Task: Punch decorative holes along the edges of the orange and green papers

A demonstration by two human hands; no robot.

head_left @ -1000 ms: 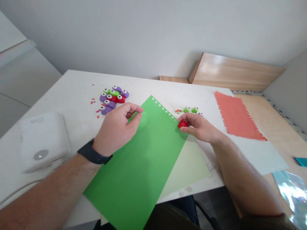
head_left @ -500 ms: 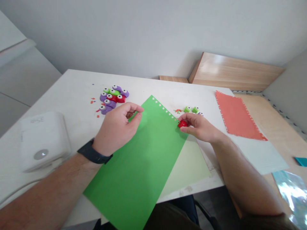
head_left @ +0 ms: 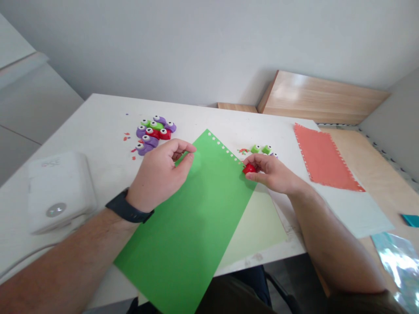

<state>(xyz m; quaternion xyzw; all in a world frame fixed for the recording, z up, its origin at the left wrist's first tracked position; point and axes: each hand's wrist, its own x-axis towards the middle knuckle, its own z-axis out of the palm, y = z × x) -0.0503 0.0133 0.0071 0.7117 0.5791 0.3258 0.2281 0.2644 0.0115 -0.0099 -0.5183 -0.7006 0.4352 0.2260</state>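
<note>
Showing two bare hands at work on a white table (head_left: 81,131), seen from a head-worn camera. The right hand (head_left: 271,173) grasps a small red craft punch (head_left: 249,168), its fingers clenched around the body. The punch sits at the edge of a green paper sheet (head_left: 186,235), at the right end of a row of small flower-shaped holes (head_left: 224,148) along that edge. This position appears to line the punch up with the row, keeping the pattern continuous. The left hand (head_left: 159,174) rests on the sheet with its fingers loosely curled, thumb near the forefinger, and holds nothing; its weight seems to keep the sheet from sliding. A dark watch (head_left: 129,209) circles the left wrist. The green sheet lies slanted over a pale green sheet (head_left: 253,231) and overhangs the near table edge, which leaves the punched edge within easy reach. Farther out, a heap of purple, green and red punches (head_left: 153,135) lies beside scattered paper scraps (head_left: 126,138), apparently set aside from the working area. A few green punches (head_left: 262,150) sit just beyond the right hand, close enough to swap. To the right, an orange sheet (head_left: 322,159) with a punched border lies near a pale blue sheet (head_left: 356,213).
</note>
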